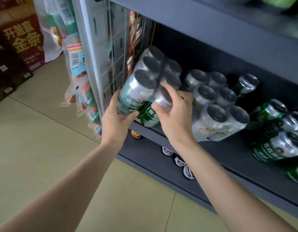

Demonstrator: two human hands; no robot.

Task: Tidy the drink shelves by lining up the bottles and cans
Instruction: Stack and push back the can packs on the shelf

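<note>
Both hands, left [117,121] and right [175,113], grip the tilted can pack [144,87]; best set flat, squared beside neighbouring pack [216,111] on the shelf [228,153].

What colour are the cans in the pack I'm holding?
Green with silver tops, seen in the head view: pack.
</note>
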